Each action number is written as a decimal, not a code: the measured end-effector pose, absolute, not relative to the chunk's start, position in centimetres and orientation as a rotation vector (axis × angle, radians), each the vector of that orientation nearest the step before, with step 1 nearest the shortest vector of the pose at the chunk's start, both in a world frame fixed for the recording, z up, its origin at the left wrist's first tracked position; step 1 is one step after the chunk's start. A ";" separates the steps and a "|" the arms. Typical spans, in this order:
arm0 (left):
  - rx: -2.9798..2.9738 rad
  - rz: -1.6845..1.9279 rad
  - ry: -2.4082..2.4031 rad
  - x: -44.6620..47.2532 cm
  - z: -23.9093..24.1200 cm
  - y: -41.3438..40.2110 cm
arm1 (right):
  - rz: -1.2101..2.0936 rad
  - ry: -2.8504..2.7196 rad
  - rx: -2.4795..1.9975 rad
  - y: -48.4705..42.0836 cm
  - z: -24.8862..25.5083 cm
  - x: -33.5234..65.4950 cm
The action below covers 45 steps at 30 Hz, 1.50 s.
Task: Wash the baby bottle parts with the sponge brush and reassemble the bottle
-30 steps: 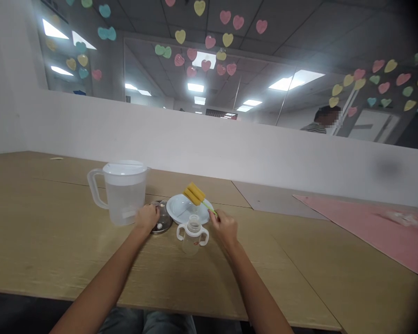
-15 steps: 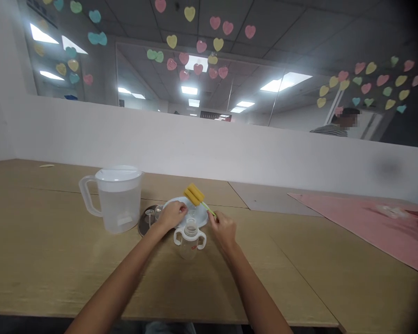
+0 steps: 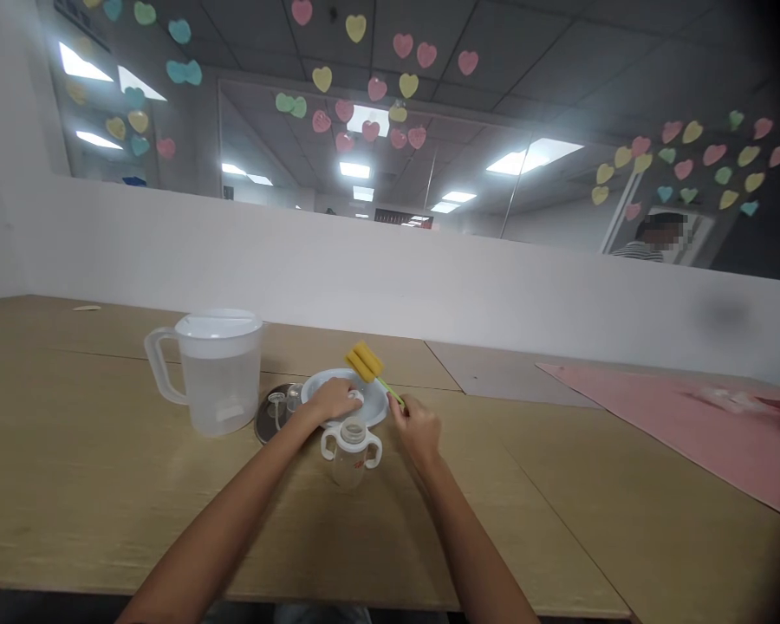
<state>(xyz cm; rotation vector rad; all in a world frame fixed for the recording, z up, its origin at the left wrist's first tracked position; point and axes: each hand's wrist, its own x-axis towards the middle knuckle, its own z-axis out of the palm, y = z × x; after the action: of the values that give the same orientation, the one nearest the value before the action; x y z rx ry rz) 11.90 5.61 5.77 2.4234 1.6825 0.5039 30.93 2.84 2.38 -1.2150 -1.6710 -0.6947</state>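
My right hand point(image 3: 417, 426) grips the thin green handle of a yellow sponge brush point(image 3: 365, 361), its head raised over the far rim of a white bowl point(image 3: 377, 414). Inside that bowl, the fingers of my left hand point(image 3: 333, 399) are closed on a small white piece point(image 3: 356, 396), whose kind I cannot make out. In front of the bowl a clear baby bottle point(image 3: 349, 464) stands upright, without a cap, its white two-handled holder around the neck. Left of the bowl, a dark round tray point(image 3: 264, 425) carries small clear parts, partly behind my left wrist.
A translucent lidded pitcher point(image 3: 224, 381) stands at the left of the wooden table point(image 3: 130, 485). On the right lie a grey mat point(image 3: 507, 373) and a pink mat point(image 3: 663, 425) with items on it. Behind is a white wall with windows; a person shows through the glass.
My left hand has moved slightly right and lower into the bowl, onto the small white piece. My right hand holds the brush almost still. The person behind the glass has shifted right.
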 end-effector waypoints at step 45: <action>2.360 0.495 1.820 10.5 4.0 7.7 | -0.691 -1.676 -1.280 3.2 2.4 31.2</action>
<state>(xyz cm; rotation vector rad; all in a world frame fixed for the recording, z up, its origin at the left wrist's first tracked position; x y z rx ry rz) 10.52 7.67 3.95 2.3600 1.8195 0.4953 31.21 3.24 2.40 -1.2800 -1.6764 -0.6911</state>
